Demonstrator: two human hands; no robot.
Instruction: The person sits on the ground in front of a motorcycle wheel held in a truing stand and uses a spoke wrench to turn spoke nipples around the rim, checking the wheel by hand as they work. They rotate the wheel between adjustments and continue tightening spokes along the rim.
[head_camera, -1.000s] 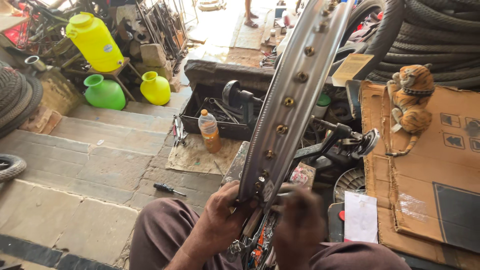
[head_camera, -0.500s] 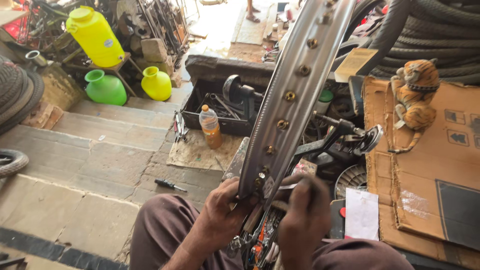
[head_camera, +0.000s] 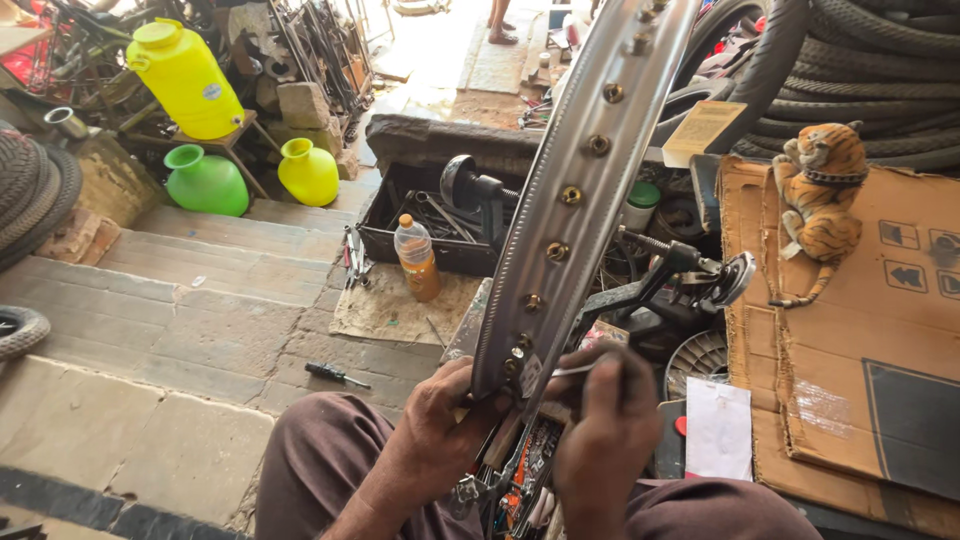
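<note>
A shiny metal wheel rim (head_camera: 585, 170) with brass spoke nipples rises from my lap toward the top of the view. My left hand (head_camera: 445, 420) grips the rim's lower left edge. My right hand (head_camera: 605, 420) holds a thin metal tool (head_camera: 572, 370) whose tip points at the lowest nipples on the rim. Spokes and colourful parts show below the rim between my knees, partly hidden by my hands.
A black toolbox (head_camera: 440, 215) and a bottle of orange liquid (head_camera: 417, 260) stand ahead. A screwdriver (head_camera: 335, 375) lies on the stone step. Yellow and green plastic jugs (head_camera: 205, 180) sit at left, tyres top right, cardboard (head_camera: 860, 330) with a tiger toy (head_camera: 825, 185) at right.
My right hand has shifted slightly upward and inward, bringing the thin tool closer to the lowest nipples. My left hand keeps its hold on the rim.
</note>
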